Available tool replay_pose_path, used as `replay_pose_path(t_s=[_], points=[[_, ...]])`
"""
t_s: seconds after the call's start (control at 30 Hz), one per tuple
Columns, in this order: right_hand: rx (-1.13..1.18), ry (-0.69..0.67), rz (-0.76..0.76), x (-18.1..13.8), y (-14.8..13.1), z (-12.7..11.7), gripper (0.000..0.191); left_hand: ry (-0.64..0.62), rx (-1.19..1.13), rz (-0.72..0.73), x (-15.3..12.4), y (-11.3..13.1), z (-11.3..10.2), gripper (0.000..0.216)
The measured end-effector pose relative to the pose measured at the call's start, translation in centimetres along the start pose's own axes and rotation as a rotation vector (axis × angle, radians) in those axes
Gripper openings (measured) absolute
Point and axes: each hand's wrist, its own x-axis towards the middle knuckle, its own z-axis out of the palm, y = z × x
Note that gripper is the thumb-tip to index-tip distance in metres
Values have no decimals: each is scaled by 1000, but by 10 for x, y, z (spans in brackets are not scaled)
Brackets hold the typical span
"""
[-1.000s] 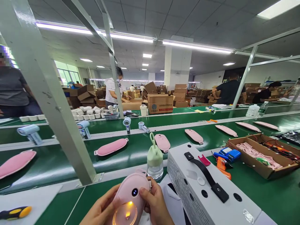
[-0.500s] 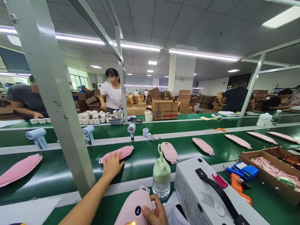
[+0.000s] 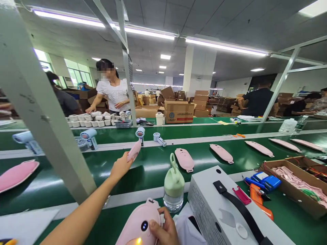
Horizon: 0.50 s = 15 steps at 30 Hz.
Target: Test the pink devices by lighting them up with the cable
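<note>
My left hand point(image 3: 121, 167) reaches out over the green belt and grips a pink oval device point(image 3: 134, 150), lifted and tilted on edge. At the bottom, my right hand point(image 3: 165, 227) holds a second pink oval device point(image 3: 135, 217), its thumb lying on the front face. That one has a small dark display with lit digits and an orange light glowing below. A small white piece shows at its side by my right fingers; I cannot make out what it is. Right behind this hand stands a water bottle point(image 3: 174, 185) with a light green cap.
More pink devices point(image 3: 184, 160) lie spaced along the belt. A white box point(image 3: 219, 204) with a black strap is at right, beside an orange tool point(image 3: 259, 200), blue battery packs point(image 3: 268, 180) and a carton point(image 3: 301, 194). A metal post point(image 3: 51, 102) rises at left. Co-workers stand across the line.
My left hand has closed on the pink device that lay flat on the belt and raised it, turning it on edge. My right hand keeps its hold. The view has shifted slightly.
</note>
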Motion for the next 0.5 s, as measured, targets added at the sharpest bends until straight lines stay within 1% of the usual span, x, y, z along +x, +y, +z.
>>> replay_pose_path(t_s=[0.07, 0.17, 0.27, 0.33, 0.37, 0.4, 0.43, 0.5], points=[[-33, 1, 25, -4, -4, 0, 54, 1, -299, -42, -34, 11, -4, 40], [-23, 16, 1, -9, -9, -2, 52, -13, -724, -119, -97, 18, -15, 36], [-73, 49, 42, -13, -17, 1, 51, 61, -962, -241, -157, 13, -39, 35], [-151, 71, 77, -14, -22, 7, 50, 79, -1061, -362, -189, 5, -58, 36], [-188, 82, 75, -14, -24, 11, 48, 76, -1119, -426, -202, -1, -65, 41], [-219, 93, 59, -12, -25, 17, 46, 62, -1178, -477, -213, -7, -71, 49], [-246, 103, 36, -10, -26, 23, 44, 48, -1235, -508, -224, -15, -74, 64], [-289, 121, -9, 0, -26, 38, 41, 39, -1276, -527, -241, -35, -74, 105]])
